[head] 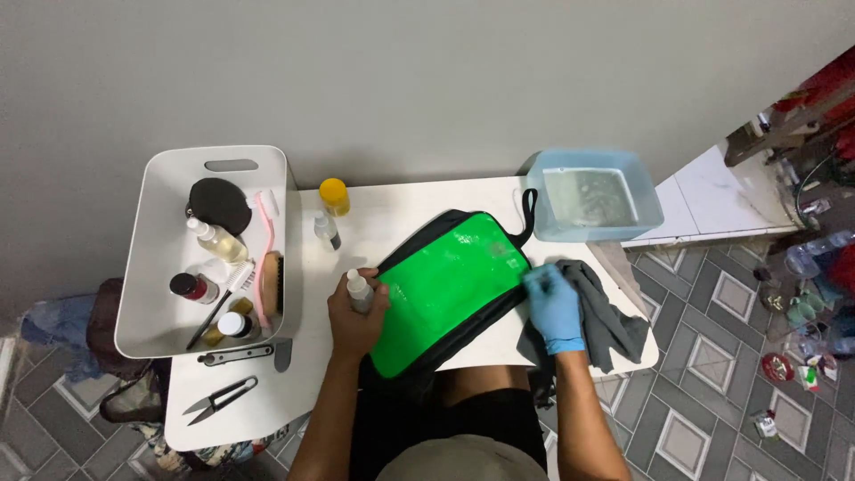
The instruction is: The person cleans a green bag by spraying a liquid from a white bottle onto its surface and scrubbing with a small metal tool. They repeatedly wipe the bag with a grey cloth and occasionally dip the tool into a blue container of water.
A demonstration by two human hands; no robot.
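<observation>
1. Cleaning of the green bag (445, 289) is judged to be the step in hand: the bag is laid flat on the white tabletop (267, 401), directly in front of the person.
2. On the bag's left edge, a small spray bottle (359, 290) is held in the closed left hand (354, 319), its top pointing away from the person.
3. At the bag's right edge, the gloved right hand (554, 307) is pressed flat, fingers loosely curled, on a grey cloth (606, 312); whether the cloth is gripped cannot be told.
4. A wipe across the green panel is judged to call for the cloth being brought leftward onto the bag.
5. Left of the bag, snips (221, 397) and a white caddy (160, 267) of brushes and bottles are seen.
6. Beyond the bag, a yellow-capped bottle (334, 196) and a blue water tub (592, 194) are set.
</observation>
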